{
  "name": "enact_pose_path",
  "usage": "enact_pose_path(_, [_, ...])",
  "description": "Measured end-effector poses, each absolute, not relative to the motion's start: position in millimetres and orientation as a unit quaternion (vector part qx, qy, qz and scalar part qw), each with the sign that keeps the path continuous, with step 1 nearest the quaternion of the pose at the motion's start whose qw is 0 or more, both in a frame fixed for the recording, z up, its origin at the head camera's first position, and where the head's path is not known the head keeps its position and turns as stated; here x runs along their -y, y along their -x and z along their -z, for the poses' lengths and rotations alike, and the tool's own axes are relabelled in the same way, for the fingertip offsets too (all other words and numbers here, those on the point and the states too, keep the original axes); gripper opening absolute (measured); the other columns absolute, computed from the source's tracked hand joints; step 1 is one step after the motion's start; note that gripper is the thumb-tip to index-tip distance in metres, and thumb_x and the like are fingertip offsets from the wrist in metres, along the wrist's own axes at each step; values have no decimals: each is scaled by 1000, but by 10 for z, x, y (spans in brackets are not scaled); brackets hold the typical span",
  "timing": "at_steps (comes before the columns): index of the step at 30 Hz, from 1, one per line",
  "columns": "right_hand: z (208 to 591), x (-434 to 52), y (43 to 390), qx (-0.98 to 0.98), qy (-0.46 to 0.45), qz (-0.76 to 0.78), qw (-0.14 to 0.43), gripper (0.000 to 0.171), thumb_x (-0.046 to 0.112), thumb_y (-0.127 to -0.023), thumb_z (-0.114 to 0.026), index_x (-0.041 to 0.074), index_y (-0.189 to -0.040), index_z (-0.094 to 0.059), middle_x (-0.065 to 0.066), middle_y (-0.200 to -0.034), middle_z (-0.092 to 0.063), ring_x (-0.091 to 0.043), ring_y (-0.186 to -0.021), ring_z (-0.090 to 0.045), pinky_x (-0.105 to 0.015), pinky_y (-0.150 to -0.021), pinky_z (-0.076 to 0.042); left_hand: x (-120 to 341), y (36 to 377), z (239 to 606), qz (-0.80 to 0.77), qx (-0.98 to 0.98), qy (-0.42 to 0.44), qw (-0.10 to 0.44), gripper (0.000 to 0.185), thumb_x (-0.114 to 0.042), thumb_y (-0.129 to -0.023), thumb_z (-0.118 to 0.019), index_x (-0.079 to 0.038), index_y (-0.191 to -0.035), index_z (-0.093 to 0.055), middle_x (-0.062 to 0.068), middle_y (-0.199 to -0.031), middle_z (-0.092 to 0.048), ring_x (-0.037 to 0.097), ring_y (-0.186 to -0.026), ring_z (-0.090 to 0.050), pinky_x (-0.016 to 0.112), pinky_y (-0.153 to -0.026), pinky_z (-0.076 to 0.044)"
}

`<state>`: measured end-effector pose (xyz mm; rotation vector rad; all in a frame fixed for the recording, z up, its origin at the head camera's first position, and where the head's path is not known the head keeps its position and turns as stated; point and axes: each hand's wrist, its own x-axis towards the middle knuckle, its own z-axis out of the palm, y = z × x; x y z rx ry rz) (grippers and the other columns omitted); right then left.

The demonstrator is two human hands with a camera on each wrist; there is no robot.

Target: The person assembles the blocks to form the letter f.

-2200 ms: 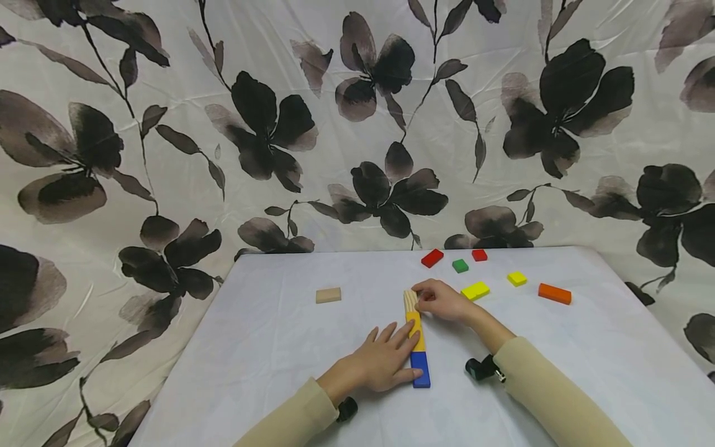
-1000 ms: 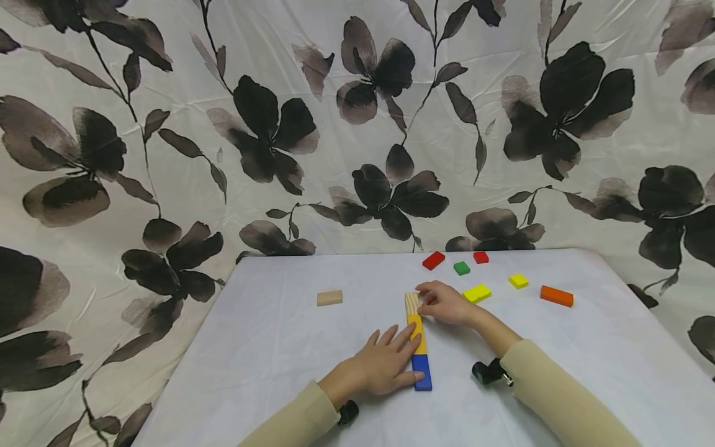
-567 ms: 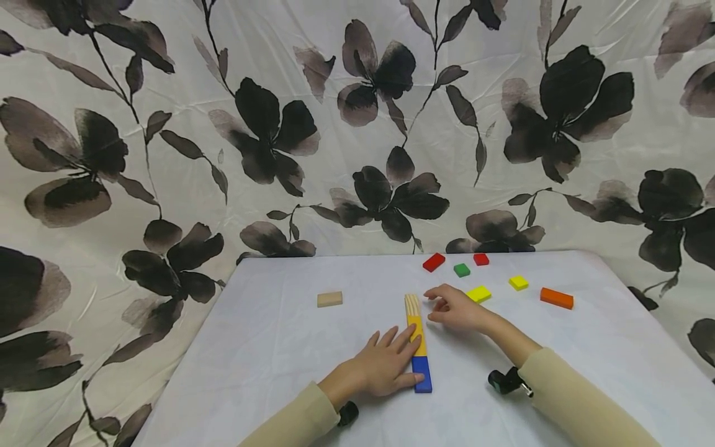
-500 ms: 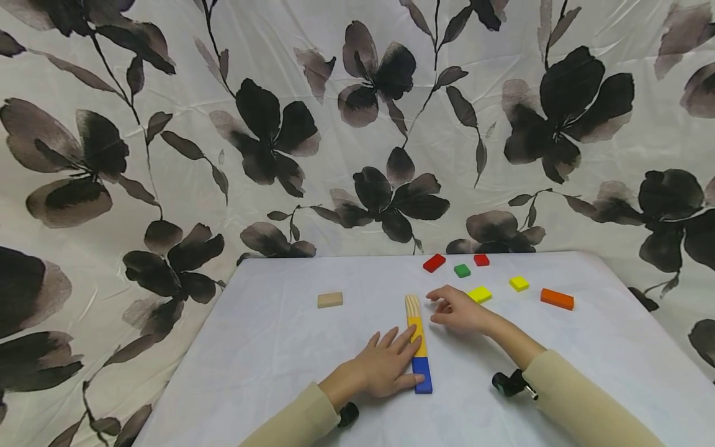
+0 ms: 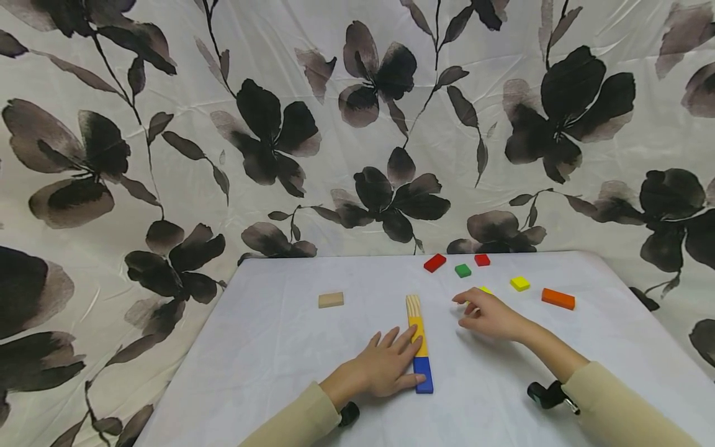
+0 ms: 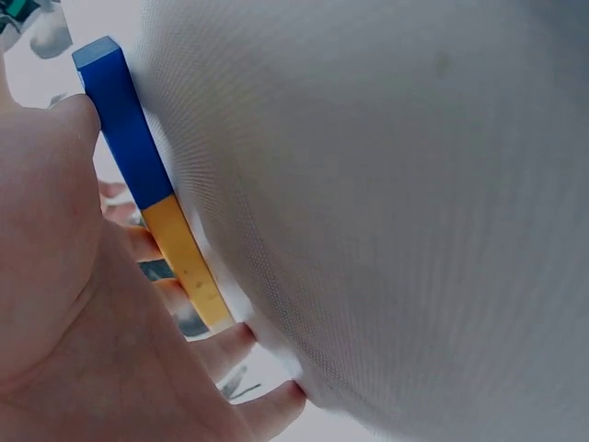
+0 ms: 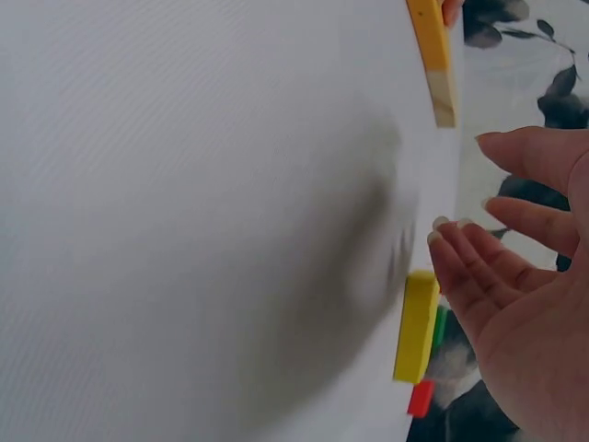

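A straight row of blocks lies on the white-covered table in the head view: a blue block (image 5: 424,380) at the near end, an orange-yellow block (image 5: 419,349) in the middle and a pale wood-coloured striped piece (image 5: 413,307) at the far end. Over the row's left side rests my left hand (image 5: 382,366), fingers spread, thumb on the blue block and fingertips on the orange-yellow one. My right hand (image 5: 491,315) hovers right of the row, fingers loosely bent, holding nothing. It partly hides a bright yellow block (image 7: 417,327), which shows beside the fingers in the right wrist view.
A plain wooden block (image 5: 331,300) lies left of the row. Toward the back right are a red block (image 5: 434,263), a smaller red block (image 5: 482,259), a green block (image 5: 463,270), a yellow block (image 5: 520,284) and an orange block (image 5: 558,299). A floral curtain (image 5: 357,136) hangs behind.
My right hand has let go of the row's far end and moved right, over the bright yellow block. The left hand and the blocks stay in place.
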<state>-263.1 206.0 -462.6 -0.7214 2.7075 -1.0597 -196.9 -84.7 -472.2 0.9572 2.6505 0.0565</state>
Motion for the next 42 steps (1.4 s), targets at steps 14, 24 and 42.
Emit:
enact_pose_path(14, [4532,-2488,2490,-923,211,320,39,44,12,-92,-75,-3,-131,-61,-17,-121,-64,-22,-95,-58,-27,-76,-55,863,1960,4737,-22,-926,-341,160,80,-71,-102,-31,-23,-165,-22,0,-173,-9,33,-156,-18,63,-119,-25])
enact_pose_path(24, [4518,-2883,2483,-942,174,286,-17,44,8,-89,-77,-9,-127,-62,-18,-112,-65,-25,-92,-55,-29,-69,-49,861,1958,4722,-17,-927,-339,158,80,-71,-102,-31,-23,-165,-22,0,-173,-8,33,-156,-17,63,-119,-25])
enact_pose_path(42, [4696,-3584,2538,-961,80,256,-64,47,6,-88,-73,-21,-123,-55,-42,-114,-53,-52,-99,-53,-65,-84,-46,860,1960,4715,-19,-927,-338,160,80,-72,-101,-32,-24,-165,-22,-1,-173,-8,33,-156,-17,63,-119,-25])
